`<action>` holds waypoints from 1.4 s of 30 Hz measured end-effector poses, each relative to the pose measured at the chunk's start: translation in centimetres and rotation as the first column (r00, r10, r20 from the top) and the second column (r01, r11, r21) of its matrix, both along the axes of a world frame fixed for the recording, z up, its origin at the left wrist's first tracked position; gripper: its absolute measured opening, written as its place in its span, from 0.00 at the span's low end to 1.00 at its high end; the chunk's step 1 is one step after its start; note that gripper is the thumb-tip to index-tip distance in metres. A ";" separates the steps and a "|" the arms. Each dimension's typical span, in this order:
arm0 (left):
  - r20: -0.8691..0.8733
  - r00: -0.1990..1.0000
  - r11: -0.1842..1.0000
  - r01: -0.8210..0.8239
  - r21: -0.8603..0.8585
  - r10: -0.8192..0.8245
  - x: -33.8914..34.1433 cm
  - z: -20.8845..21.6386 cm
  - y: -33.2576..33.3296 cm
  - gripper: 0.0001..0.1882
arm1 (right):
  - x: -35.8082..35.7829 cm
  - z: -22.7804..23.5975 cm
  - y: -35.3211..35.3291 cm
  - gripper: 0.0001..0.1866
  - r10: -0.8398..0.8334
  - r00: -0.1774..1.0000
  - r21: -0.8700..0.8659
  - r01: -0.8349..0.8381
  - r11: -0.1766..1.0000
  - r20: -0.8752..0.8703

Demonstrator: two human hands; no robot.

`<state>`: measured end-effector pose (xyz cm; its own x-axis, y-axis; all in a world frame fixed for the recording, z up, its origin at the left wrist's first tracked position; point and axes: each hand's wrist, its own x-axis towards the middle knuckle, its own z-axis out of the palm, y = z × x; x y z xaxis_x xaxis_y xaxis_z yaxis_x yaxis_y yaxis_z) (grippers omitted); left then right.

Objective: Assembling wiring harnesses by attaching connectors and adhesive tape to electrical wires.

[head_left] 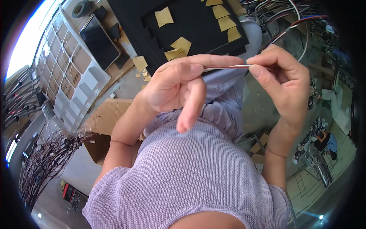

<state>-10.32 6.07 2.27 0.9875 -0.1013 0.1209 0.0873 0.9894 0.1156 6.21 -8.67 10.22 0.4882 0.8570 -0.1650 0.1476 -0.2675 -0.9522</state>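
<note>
A thin strand of red-brown and white wires [228, 67] is stretched between my two hands, above my lap. My left hand [177, 82] pinches one end between thumb and index finger, while its other fingers hang loosely curled. On the other side, my right hand [284, 78] pinches the strand between thumb and fingertip. Past the right hand, red, white and dark wires [281, 35] run up toward the far right. The wire ends at the left fingertips are partly hidden by the thumb.
Ahead lies a black board [187, 28] with several tan paper pieces [164, 16]. Left of it are a phone [100, 42], a tape roll [81, 8] and a clear plastic tray [61, 63]. A cardboard box [108, 114] and cable bundles [49, 160] sit nearer; another person [327, 143] is far right.
</note>
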 end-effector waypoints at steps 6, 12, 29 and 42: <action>-0.102 0.994 0.996 0.031 -0.089 -0.040 0.0 -0.2 0.0 0.29 | 0.4 -0.2 -0.2 0.03 0.037 0.978 -0.047 -0.028 0.999 0.207; 0.006 1.000 0.588 -0.014 0.809 0.014 -0.7 -0.6 1.5 0.38 | -0.7 -1.5 -0.2 0.05 0.112 0.930 -0.018 -0.112 0.994 0.349; 0.348 0.611 -0.567 0.204 0.798 0.711 -1.9 -2.2 4.4 0.06 | 0.7 -9.4 18.8 0.04 0.198 0.805 0.242 -0.387 0.890 0.559; 0.192 0.536 -0.429 0.363 0.827 0.822 -1.6 -2.8 4.7 0.05 | -1.6 -9.9 22.4 0.06 0.390 0.173 -0.249 -0.528 0.812 0.904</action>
